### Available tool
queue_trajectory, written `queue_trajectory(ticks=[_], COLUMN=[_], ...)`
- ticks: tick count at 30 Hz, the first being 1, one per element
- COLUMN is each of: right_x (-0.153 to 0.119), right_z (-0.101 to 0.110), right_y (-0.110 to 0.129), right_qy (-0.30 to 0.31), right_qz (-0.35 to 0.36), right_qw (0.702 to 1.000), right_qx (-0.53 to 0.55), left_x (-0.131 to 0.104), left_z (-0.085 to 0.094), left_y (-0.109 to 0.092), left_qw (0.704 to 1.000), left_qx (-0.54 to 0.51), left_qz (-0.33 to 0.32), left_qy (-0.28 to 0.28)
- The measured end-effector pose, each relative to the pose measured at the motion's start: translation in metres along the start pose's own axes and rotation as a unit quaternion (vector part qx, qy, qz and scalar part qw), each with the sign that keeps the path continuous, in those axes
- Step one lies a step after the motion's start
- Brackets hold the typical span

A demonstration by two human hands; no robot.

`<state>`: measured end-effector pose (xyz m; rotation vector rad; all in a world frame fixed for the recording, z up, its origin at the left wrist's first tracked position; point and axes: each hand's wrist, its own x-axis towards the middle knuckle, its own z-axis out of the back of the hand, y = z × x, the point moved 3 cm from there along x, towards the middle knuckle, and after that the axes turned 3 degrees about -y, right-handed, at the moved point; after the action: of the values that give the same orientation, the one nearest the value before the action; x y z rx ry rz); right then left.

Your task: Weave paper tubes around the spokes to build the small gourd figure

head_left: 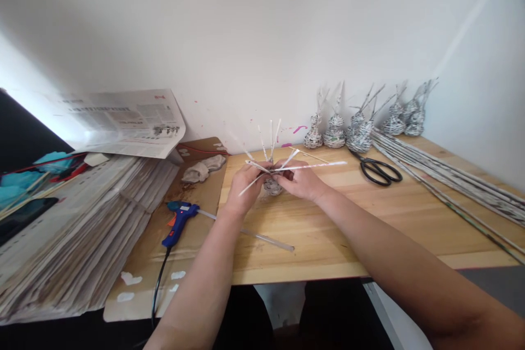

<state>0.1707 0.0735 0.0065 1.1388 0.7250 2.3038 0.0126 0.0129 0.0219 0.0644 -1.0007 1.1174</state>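
Note:
A small woven paper basket (273,186) of rolled newspaper is between my hands, just above or on the wooden table. Several paper strips fan up and out from its top, and one long white strip (324,166) points to the right. My left hand (246,186) closes round the basket's left side. From the right, my right hand (301,179) pinches at the rim where the strips meet; its fingertips press on the long strip. The hands partly hide the weave.
A blue glue gun (178,224) with a glue stick (266,239) lies left on cardboard (164,262). Stacked newspapers (94,229) stand farther left. Black scissors (375,168), finished woven gourd shapes (335,134) and a bundle of paper rods (451,175) are right.

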Motion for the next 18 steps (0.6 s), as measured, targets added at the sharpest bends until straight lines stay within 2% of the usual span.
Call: queue_trajectory(ticks=[6, 11, 18], right_x=[0.0033, 0.0019, 0.0020], right_z=[0.0003, 0.0002, 0.0026], right_y=[-0.0040, -0.0087, -0.0036], right_qy=[-0.006, -0.035, -0.031], right_qz=[-0.011, -0.029, -0.023], right_qw=[1.000, 0.998, 0.999], right_qx=[-0.005, 0.031, -0.001], left_x=[0.0021, 0.0015, -0.0014], left_z=[0.0000, -0.0003, -0.0008], left_y=[-0.0024, -0.0052, -0.0095], left_qw=[1.000, 0.999, 0.998], left_qx=[0.017, -0.045, -0.055], left_qz=[0.008, -0.027, 0.029], left_qy=[0.014, 0.002, -0.026])
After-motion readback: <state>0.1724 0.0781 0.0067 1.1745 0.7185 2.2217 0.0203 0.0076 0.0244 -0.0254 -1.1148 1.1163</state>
